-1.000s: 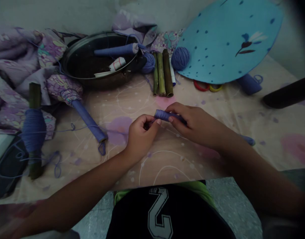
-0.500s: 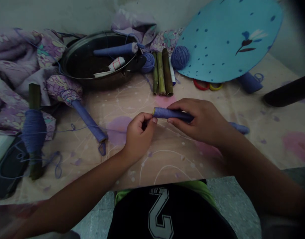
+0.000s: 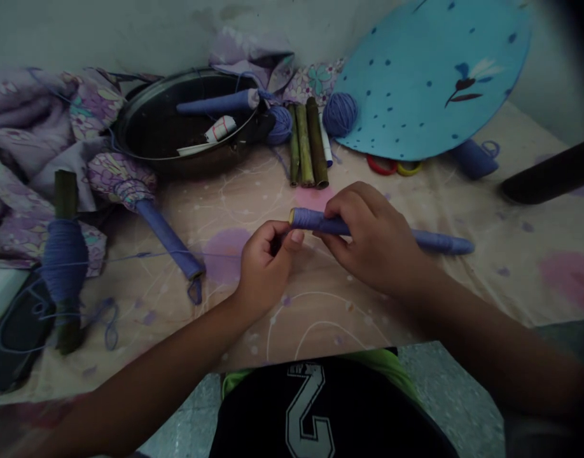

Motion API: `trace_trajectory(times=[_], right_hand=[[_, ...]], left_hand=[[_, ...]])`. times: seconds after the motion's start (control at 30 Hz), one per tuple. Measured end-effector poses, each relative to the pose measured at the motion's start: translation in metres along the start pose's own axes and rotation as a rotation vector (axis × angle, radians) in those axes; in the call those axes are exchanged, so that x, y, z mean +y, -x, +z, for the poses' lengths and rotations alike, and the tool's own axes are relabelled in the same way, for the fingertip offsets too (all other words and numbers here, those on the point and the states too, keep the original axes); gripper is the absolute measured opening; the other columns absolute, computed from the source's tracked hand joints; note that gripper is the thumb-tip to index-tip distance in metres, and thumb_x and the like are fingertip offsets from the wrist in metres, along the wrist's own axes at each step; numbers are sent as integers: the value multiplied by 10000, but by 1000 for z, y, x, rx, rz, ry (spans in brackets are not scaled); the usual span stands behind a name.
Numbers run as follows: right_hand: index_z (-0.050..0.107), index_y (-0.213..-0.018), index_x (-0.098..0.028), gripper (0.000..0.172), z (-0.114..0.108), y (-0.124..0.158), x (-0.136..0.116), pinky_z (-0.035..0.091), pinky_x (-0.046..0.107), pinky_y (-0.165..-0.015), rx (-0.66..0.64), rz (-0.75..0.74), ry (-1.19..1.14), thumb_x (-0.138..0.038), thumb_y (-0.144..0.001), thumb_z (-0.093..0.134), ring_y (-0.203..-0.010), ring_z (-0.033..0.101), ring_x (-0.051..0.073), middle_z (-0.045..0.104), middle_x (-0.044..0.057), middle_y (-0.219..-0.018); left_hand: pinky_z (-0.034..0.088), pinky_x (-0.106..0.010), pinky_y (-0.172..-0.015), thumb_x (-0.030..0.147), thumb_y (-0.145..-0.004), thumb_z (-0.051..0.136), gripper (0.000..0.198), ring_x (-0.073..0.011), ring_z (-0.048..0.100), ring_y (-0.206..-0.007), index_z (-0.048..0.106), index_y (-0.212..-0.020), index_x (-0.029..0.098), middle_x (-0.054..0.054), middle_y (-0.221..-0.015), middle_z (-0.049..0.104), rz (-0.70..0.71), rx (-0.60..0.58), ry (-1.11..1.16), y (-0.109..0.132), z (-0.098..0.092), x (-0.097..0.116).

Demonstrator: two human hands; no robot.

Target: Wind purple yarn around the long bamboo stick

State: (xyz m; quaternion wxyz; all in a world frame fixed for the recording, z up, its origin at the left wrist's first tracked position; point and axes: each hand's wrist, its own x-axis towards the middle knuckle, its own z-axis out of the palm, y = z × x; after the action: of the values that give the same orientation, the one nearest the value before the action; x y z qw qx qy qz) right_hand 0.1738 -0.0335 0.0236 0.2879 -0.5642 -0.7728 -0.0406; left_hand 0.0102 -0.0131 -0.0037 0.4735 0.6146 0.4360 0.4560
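Note:
My right hand (image 3: 373, 238) is closed around a long stick wrapped in purple yarn (image 3: 438, 242), whose cut end points left. Beside that end, my left hand (image 3: 268, 264) pinches the yarn strand (image 3: 220, 254) between thumb and fingers. The strand runs left across a purple wrapped handle to the yarn bundle (image 3: 65, 259), wound on a green-brown stick at the far left. The handle (image 3: 168, 236) lies slanted and has a floral cloth head (image 3: 123, 180).
Behind are a dark pan (image 3: 144, 154) with a wrapped stick in it, brown-green stalks (image 3: 306, 146), a yarn ball (image 3: 340, 114) and a blue fan-like panel (image 3: 430, 83). A black rod (image 3: 549, 168) juts in from the right. A dark flat object (image 3: 15, 337) lies left.
My right hand has shifted its grip on the wrapped stick, its fingers now more bent, and more of the stick shows to the right. My left hand stays near the stick's end.

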Motion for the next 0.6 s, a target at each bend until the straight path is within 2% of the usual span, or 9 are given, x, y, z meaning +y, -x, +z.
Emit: trace_trajectory(times=[0.13, 0.27, 0.43, 0.6], right_hand=[[577, -1033, -148, 214, -3, 2, -6, 431, 328, -683, 18, -80, 127, -218, -849, 495, -874, 522, 232, 572, 109, -937], [573, -1065, -93, 315, -6, 1, -7, 442, 353, -731, -45, -156, 93, -319, -884, 450, -941, 528, 262, 583, 166, -1048], [587, -954, -124, 275, -12, -2, -9, 415, 309, -618, -212, -64, 71, -268, -904, 358, -788, 580, 219, 642, 133, -969], [591, -926, -134, 243, -12, 0, -12, 396, 294, -571, -145, -52, 73, -290, -888, 408, -789, 587, 223, 647, 128, -947]], left_hand=[[389, -212, -575, 350, -854, 527, 190, -83, 423, -576, 561, -774, 181, 28, -635, 497, 114, -21, -87, 0, -4, 0], [379, -213, -565, 347, -850, 534, 203, -83, 407, -568, 525, -733, 181, 31, -629, 474, 131, -16, -95, 2, -4, 0], [383, -225, -587, 341, -846, 536, 187, -92, 416, -586, 533, -742, 186, 26, -643, 482, 70, -33, -90, 5, -1, 3], [378, -226, -576, 342, -849, 525, 180, -95, 420, -581, 549, -759, 188, 24, -639, 497, 41, -29, -91, 5, -1, 3]])
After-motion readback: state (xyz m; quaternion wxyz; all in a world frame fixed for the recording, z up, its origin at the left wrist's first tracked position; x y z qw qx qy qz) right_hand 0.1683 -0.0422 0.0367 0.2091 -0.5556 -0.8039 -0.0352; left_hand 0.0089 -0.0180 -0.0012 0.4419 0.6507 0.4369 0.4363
